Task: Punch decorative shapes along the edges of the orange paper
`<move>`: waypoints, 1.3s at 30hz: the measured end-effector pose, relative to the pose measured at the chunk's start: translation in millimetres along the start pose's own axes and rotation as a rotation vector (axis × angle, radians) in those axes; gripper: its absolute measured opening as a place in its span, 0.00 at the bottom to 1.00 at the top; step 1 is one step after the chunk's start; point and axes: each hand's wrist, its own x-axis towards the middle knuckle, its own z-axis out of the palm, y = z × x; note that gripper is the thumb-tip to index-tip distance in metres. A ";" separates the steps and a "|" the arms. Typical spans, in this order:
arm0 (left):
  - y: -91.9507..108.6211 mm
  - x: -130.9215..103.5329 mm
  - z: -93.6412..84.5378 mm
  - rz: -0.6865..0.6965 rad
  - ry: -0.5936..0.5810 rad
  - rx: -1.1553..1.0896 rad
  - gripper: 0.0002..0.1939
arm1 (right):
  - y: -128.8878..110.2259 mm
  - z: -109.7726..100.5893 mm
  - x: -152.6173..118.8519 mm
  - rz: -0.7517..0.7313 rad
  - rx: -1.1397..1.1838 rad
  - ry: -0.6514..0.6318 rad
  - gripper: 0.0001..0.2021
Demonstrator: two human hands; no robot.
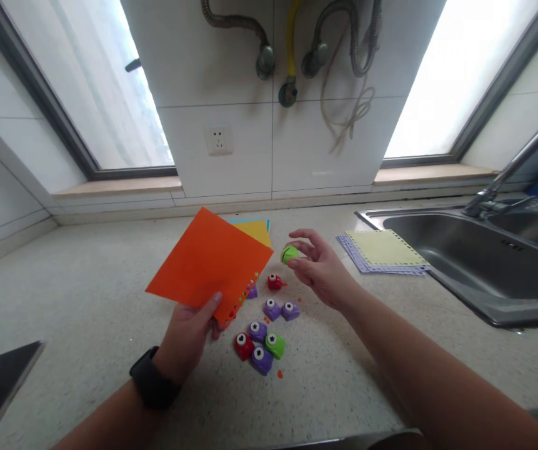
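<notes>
My left hand (192, 331) grips a sheet of orange paper (207, 262) near its lower corner, thumb on top. Small shapes are punched along the paper's lower right edge. In my right hand (322, 269), a green craft punch (289, 254) is pinched between thumb and fingers, just right of the paper and apart from it. Below lie several more punches: a red one (274, 282), two purple ones (272, 309), and a cluster with a heart-marked red punch (244, 345) and a green one (275, 344). Another purple punch (252, 291) is partly hidden behind the paper.
Yellow and blue sheets (260, 231) lie behind the orange paper. A stack of pale yellow and lilac sheets (385, 250) with punched edges sits beside the steel sink (442, 281). Orange paper bits (280, 374) dot the counter. A dark flat object (1, 387) is at lower left.
</notes>
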 end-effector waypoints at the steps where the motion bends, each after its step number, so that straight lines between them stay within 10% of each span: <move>1: -0.2 -0.4 -0.3 0.000 0.003 0.027 0.15 | -2.4 -0.6 -0.2 -0.011 -0.006 0.014 0.25; 25: 10.3 -2.6 3.8 -0.131 0.169 -0.164 0.21 | -19.4 10.8 -25.5 -0.706 -0.197 -0.169 0.23; 39: 1.2 -1.4 -9.1 -0.111 0.053 -0.152 0.19 | -20.2 13.8 -30.4 -0.721 -0.327 -0.214 0.21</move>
